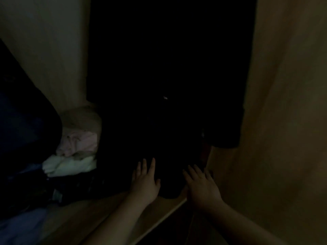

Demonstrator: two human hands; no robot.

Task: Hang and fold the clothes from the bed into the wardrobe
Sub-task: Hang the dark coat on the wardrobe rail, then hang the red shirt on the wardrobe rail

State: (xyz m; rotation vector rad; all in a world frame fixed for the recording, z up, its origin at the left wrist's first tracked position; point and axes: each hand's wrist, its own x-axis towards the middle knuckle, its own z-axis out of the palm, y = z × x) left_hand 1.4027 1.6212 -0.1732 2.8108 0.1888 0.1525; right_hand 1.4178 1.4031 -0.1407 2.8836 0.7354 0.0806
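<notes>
The view is very dark, looking into a wooden wardrobe. A black garment (pixel 169 181) lies on the wardrobe shelf (pixel 106 214), and its shape is hard to make out. My left hand (pixel 146 183) lies flat on the garment's left part with fingers straight. My right hand (pixel 201 186) rests flat on its right part, fingers spread, close to the wardrobe's right wall (pixel 283 121). Dark clothes (pixel 168 68) hang above, filling the middle of the wardrobe.
To the left on the shelf sits a pile of folded clothes: a beige piece (pixel 83 117), a pink one (pixel 79 142), a white one (pixel 69 165) and dark ones (pixel 79 188) below. A dark blue garment (pixel 23 121) hangs at far left.
</notes>
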